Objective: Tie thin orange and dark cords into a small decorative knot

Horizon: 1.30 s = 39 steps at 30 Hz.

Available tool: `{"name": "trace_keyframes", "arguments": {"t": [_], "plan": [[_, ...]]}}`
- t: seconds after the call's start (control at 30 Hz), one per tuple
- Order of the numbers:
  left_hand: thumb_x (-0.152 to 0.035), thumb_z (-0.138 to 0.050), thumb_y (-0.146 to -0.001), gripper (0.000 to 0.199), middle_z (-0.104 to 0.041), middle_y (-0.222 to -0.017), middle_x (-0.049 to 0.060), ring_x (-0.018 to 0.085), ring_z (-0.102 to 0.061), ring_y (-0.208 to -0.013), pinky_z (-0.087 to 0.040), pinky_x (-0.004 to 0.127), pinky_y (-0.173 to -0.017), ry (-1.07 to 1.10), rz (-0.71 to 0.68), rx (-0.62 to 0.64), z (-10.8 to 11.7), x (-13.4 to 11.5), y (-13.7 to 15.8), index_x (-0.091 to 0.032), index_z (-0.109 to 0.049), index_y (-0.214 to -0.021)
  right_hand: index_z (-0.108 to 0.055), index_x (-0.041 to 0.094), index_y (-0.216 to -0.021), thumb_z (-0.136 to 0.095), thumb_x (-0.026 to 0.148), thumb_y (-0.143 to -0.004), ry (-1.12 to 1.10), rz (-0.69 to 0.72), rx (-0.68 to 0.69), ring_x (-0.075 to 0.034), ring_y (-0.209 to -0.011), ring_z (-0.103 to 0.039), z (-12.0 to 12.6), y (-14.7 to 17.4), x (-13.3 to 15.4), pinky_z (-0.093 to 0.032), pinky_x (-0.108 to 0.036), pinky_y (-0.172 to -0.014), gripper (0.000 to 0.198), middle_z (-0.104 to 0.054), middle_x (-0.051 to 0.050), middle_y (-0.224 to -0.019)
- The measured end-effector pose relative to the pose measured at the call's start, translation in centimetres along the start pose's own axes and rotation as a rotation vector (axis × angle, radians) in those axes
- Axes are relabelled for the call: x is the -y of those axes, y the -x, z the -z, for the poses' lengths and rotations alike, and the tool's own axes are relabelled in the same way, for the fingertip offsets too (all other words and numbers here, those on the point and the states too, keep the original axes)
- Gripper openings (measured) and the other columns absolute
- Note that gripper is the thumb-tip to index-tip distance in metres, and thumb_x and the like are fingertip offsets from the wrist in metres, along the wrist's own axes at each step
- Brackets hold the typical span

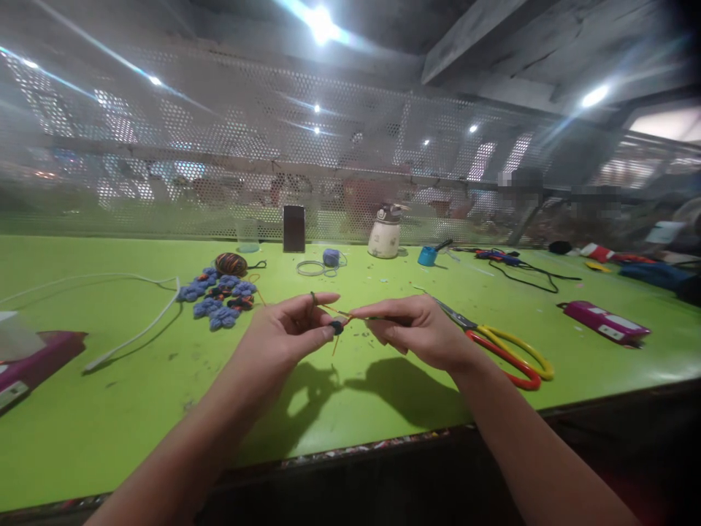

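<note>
A bright green counter [131,438] runs across the whole view, marked with small specks and stains, its near edge chipped. Behind it stands a perforated metal screen [350,172]; overhead are a grey ceiling with a heavy beam [476,40] and several glaring lamps.

Two hands work just above the counter, near its front edge. The left hand [288,325] has its grip clamped on one small dark yarn piece [337,327], pinched beneath the thumb, and an orange strand [335,345] hangs below it. The right hand [419,325] has its grip closed on one thin tool [368,318], mostly hidden by the fingers, whose tip meets the work.

Counted on the counter: two balls of yarn, one multicoloured [231,264] and one lavender [331,257]; one cluster of yarn flowers [222,319], too bunched to number; one pair of scissors [466,324] with a red and a yellow handle, just beside the right hand; two purple power strips, one far left [52,358], one right [605,323]; one white cable [98,363]; one upright phone [294,229]; one clear cup [248,237]; one pale bottle [383,239]; one blue pot [427,256].
</note>
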<state>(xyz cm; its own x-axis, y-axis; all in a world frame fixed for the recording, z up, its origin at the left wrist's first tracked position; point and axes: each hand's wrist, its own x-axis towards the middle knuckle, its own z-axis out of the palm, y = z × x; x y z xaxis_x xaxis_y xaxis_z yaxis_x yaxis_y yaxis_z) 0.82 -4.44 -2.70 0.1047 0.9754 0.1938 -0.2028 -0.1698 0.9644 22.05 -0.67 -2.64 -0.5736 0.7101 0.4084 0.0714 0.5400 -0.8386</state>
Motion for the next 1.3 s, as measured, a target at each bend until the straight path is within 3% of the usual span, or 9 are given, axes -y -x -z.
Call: {"name": "trace_keyframes", "arguments": {"t": [0.37, 0.9, 1.3], "plan": [[-0.019, -0.077, -0.071, 0.043, -0.063, -0.071, -0.004, 0.008, -0.053, -0.066, -0.04, 0.024, -0.066, -0.013, 0.022, 0.015, -0.04, 0.39, -0.25, -0.018, -0.067, -0.113, -0.071, 0.011, -0.111, -0.059, 0.018, -0.083, 0.004, -0.054, -0.014, -0.006, -0.048, -0.035, -0.19, -0.13, 0.27, -0.028, -0.021, -0.045, 0.031, -0.045, 0.005, -0.055], [-0.012, -0.081, -0.061, 0.037, -0.064, -0.065, -0.003, 0.011, -0.056, -0.065, -0.042, 0.026, -0.07, 0.054, -0.015, -0.096, -0.04, 0.28, -0.29, -0.019, -0.075, -0.096, -0.072, 0.016, -0.11, -0.068, 0.026, -0.082, -0.201, -0.138, -0.017, -0.005, -0.045, -0.032, -0.75, -0.27, -0.14, -0.023, -0.022, -0.044, 0.03, -0.044, 0.006, -0.052], [-0.01, -0.079, -0.058, 0.046, -0.063, -0.062, -0.003, 0.011, -0.053, -0.064, -0.039, 0.027, -0.072, 0.08, 0.024, -0.143, -0.62, -0.1, -0.04, -0.014, -0.073, -0.104, -0.072, 0.014, -0.109, -0.068, 0.023, -0.081, -0.258, -0.16, 0.009, -0.005, -0.046, -0.031, -0.73, -0.22, -0.4, -0.022, -0.023, -0.045, 0.03, -0.042, 0.007, -0.051]]}}
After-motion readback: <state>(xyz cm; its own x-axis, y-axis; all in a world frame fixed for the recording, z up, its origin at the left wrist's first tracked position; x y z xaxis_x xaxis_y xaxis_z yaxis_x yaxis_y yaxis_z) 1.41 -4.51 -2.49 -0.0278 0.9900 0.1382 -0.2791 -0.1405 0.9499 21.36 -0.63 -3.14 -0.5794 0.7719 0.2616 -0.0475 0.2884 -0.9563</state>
